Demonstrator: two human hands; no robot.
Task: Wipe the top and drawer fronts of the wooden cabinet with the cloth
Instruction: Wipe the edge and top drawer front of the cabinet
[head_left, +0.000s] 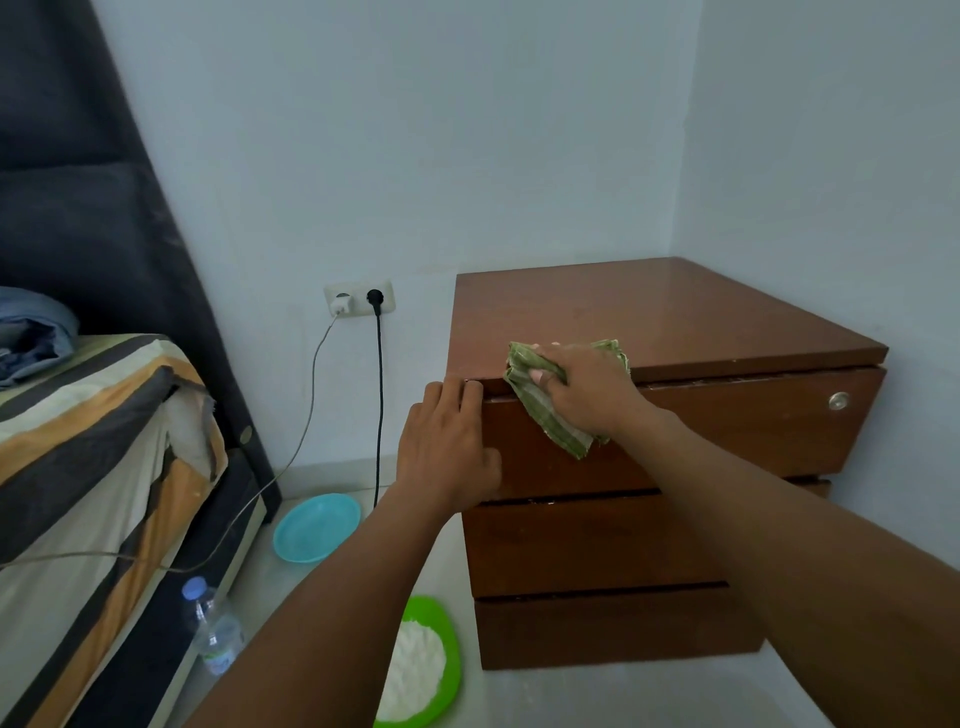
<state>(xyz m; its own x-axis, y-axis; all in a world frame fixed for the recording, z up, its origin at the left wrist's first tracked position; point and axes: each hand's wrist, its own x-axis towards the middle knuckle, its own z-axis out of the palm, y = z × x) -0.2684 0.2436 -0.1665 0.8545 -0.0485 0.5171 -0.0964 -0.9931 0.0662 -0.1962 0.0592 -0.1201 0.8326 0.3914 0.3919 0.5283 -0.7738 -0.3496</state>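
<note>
A brown wooden three-drawer cabinet (670, 467) stands in a pale room corner. The right hand (589, 387) clutches a crumpled green checked cloth (550, 410), fingers clamped on it, pressing it over the cabinet's front top edge and onto the top drawer front. The left hand (449, 447) lies flat at the cabinet's left front corner, fingers together. A turquoise bowl (317, 527) sits on the floor nearby.
</note>
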